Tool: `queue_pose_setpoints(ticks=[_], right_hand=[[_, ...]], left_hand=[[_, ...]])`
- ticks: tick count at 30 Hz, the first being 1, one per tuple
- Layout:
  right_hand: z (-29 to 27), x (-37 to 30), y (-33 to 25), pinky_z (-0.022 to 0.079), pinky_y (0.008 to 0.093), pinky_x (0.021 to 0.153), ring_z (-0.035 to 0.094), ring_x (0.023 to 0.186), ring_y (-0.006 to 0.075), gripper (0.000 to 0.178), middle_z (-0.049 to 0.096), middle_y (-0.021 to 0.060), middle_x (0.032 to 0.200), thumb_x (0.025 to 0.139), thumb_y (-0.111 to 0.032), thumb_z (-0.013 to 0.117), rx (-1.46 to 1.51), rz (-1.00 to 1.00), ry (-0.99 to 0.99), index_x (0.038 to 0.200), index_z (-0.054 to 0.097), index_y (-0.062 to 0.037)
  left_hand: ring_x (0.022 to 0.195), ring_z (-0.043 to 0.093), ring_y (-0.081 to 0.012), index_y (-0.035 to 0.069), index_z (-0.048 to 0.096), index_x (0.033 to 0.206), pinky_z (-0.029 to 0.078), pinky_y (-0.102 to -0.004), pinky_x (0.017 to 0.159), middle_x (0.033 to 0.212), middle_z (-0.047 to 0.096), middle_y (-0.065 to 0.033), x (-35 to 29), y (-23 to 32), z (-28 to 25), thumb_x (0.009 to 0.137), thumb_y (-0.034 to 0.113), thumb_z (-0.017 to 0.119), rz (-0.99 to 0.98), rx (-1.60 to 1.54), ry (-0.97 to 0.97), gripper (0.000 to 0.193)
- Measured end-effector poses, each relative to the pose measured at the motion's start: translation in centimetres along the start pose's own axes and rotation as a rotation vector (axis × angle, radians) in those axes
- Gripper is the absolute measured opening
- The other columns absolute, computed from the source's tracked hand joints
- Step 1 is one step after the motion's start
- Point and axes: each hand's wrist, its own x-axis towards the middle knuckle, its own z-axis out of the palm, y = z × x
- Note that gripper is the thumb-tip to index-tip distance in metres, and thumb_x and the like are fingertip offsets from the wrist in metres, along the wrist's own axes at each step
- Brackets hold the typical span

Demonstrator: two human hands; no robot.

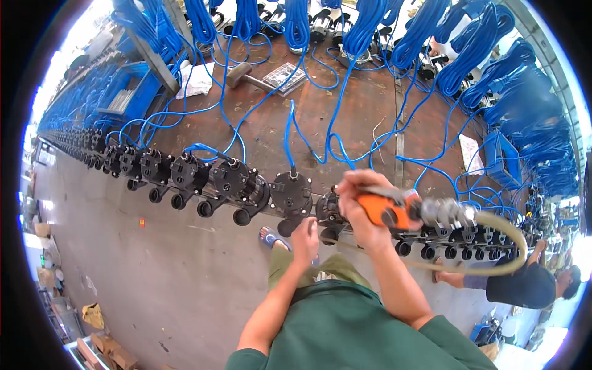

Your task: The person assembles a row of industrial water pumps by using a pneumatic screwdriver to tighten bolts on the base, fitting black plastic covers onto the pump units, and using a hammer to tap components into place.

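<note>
Tool point(390, 213) gripped in right hand point(356, 219); left hand point(304, 242) beside black unit point(291, 195)

Hands: the right is wrapped around the orange body of the tool, slightly blurred. The left has its fingers bunched at the lower side of the black unit; whether they pinch anything cannot be told.

Tool: long axis runs across the view, left to right, dipping slightly rightward. Its metal fitting point(447, 213) points right; the opposite end is obscured by the right hand. It lies right of the left hand, in front of the tabletop point(364, 117) edge.

Hose point(521, 246): pale, looping right from the fitting, then back leftward beneath the right forearm.

Surroundings: similar units line the tabletop edge on both sides. A blue cable point(288, 139) rises from the black unit. Farther off are a mallet point(237, 74), a blue crate point(502, 161) and hanging cable coils point(367, 28). A co-worker point(524, 285) is at far right.
</note>
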Motion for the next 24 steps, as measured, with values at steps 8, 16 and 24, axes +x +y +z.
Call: queue_pose_setpoints(ticks=[8, 16, 24], right_hand=[[-1.4, -2.5, 0.2, 0.051, 0.0263, 0.062, 0.059, 0.068, 0.0125, 0.033, 0.066, 0.0125, 0.094, 0.081, 0.009, 0.055, -0.032, 0.007, -0.022, 0.113, 0.061, 0.0027], [-1.0, -2.0, 2.6, 0.053, 0.0257, 0.071, 0.063, 0.077, 0.0112, 0.028, 0.066, 0.0081, 0.092, 0.081, 0.011, 0.057, -0.011, 0.108, -0.062, 0.106, 0.063, 0.0010], [-0.3, -1.9, 4.2, 0.053, 0.0276, 0.068, 0.065, 0.078, 0.0098, 0.023, 0.069, 0.0045, 0.088, 0.079, 0.006, 0.065, -0.148, 0.000, -0.131, 0.101, 0.067, -0.0015]], left_hand=[[0.084, 0.068, -0.0343, 0.001, 0.072, 0.102, 0.053, -0.0414, 0.075, 0.094, 0.070, -0.0155, 0.2, -1.6, 1.4, 0.091, 0.010, 0.069, 0.259, 0.129, 0.088, 0.015], [0.079, 0.069, -0.0323, 0.002, 0.073, 0.103, 0.054, -0.0398, 0.070, 0.093, 0.070, -0.0136, 0.7, -1.3, 1.8, 0.090, 0.010, 0.070, 0.350, 0.200, 0.118, 0.015], [0.078, 0.069, -0.0328, 0.000, 0.073, 0.104, 0.055, -0.0391, 0.069, 0.094, 0.070, -0.0144, 0.4, -1.8, 1.6, 0.089, 0.006, 0.070, 0.369, 0.209, 0.094, 0.017]])
